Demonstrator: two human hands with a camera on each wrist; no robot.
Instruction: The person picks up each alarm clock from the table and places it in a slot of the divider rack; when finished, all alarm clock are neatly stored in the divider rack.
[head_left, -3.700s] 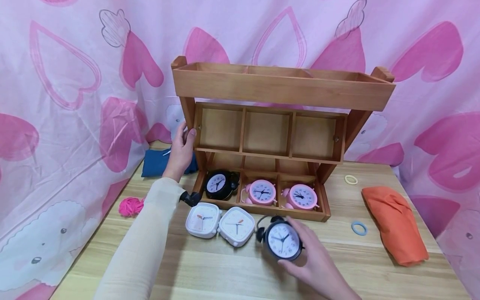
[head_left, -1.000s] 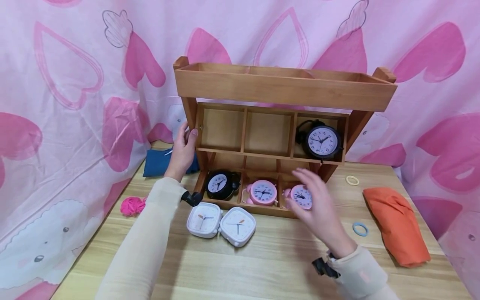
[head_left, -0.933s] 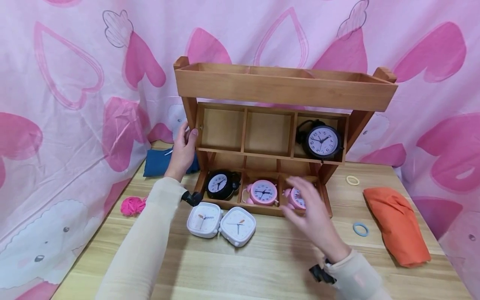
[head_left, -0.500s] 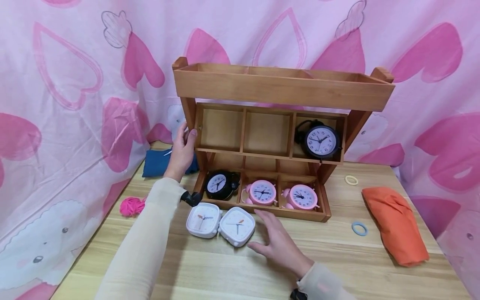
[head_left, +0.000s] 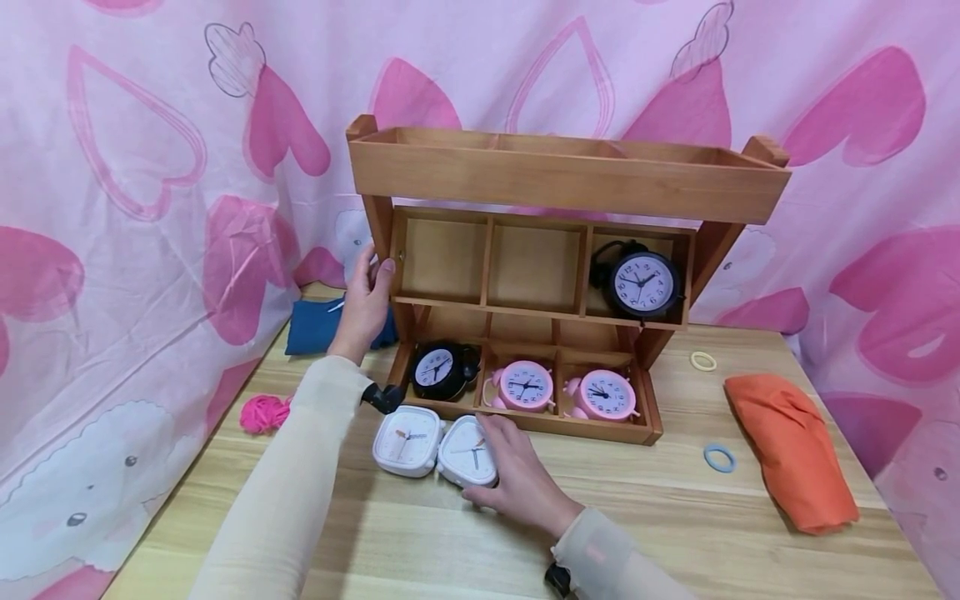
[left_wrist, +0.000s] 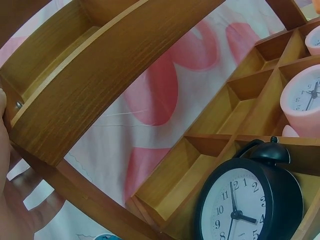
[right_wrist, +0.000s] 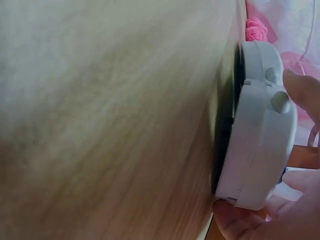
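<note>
My right hand (head_left: 521, 479) is at the right-hand white alarm clock (head_left: 463, 454), thumb on its near edge and fingers around its far corner. In the right wrist view this white clock (right_wrist: 257, 150) stands low at the tabletop, between thumb and fingers. A second white alarm clock (head_left: 405, 442) lies against its left side. My left hand (head_left: 363, 304) grips the left post of the wooden shelf (head_left: 570, 179). In the shelf's middle tier, a black alarm clock (head_left: 643, 283) sits in the right compartment. Below, the bottom tier holds another black clock (head_left: 435, 371) and two pink clocks (head_left: 525, 385).
An orange cloth bundle (head_left: 791, 454), a blue ring (head_left: 720, 457) and a cream ring (head_left: 702, 361) lie to the right. On the left are a pink yarn-like bundle (head_left: 264, 413) and a dark blue cloth (head_left: 313, 325). A pink heart-patterned curtain (head_left: 150, 250) hangs behind.
The right hand set the black clock in the middle tier's right compartment, let go, then came down and left onto the right-hand white clock. The left hand has stayed on the shelf post.
</note>
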